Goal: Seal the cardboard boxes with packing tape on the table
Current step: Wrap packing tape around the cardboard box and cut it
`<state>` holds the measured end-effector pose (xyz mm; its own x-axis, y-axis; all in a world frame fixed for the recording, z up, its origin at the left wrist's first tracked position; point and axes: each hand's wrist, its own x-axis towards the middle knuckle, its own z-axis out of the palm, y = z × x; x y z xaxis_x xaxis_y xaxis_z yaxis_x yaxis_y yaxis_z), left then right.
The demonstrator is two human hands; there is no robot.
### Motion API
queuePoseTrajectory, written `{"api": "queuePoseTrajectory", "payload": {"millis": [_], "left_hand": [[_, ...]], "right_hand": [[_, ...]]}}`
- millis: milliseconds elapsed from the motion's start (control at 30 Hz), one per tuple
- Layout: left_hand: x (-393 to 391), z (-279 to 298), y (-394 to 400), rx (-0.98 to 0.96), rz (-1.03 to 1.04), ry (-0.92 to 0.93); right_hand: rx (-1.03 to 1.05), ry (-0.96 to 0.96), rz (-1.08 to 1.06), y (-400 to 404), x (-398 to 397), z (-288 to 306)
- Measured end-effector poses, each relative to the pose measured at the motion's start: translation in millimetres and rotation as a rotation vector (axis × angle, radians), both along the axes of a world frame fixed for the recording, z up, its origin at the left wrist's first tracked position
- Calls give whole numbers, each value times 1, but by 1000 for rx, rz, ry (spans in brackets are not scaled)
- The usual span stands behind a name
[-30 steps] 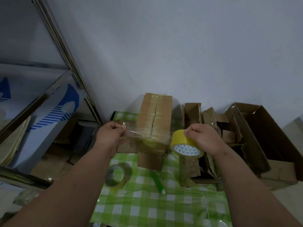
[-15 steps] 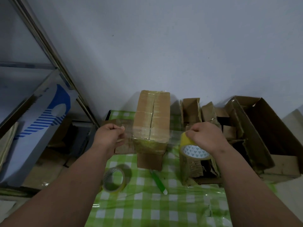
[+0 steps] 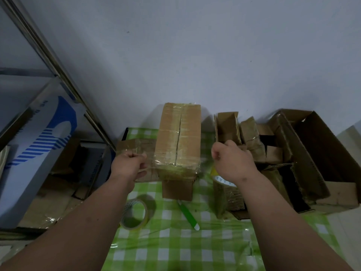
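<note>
Tablecloth (image 3: pixel 175 251), green check, nearest; spare tape roll (image 3: pixel 134 214) lies flat on it by the left forearm, green pen (image 3: pixel 188 215) just right of that. Left hand (image 3: pixel 128 165) pinches the loose end of the clear tape strip (image 3: pixel 151 163) at the box's left side, fingers curled on it. Right hand (image 3: pixel 233 161) is curled around the yellow tape roll (image 3: pixel 222 179), which now sits mostly hidden under the wrist; half a second ago the roll showed plainly below the knuckles, and a second ago it was higher and nearer the box front. Right hand has moved right and a bit back, stretching tape across. Strip now lies down on the near end of the tall box's (image 3: pixel 178 141) top; earlier it was held in front of the box. Box stands mid-table, seam already taped, unchanged. Farther right, small open boxes (image 3: pixel 227 126) and a big open carton (image 3: pixel 316 153). Metal shelf (image 3: pixel 58 61) at left, wall behind.
</note>
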<state>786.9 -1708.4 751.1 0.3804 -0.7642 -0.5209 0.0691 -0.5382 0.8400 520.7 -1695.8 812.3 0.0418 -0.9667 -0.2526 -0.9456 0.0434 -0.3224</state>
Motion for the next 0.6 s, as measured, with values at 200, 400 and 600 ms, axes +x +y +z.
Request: {"api": "queuePoseTrajectory", "payload": {"millis": [200, 400, 600], "left_hand": [[-6, -6, 1, 48, -27, -32], [-13, -6, 3, 108, -113, -169], [-16, 2, 1, 187, -251, -404]], "right_hand": [[51, 112, 62, 0, 13, 1], [61, 181, 83, -1, 28, -4], [71, 195, 78, 0, 36, -10]]}}
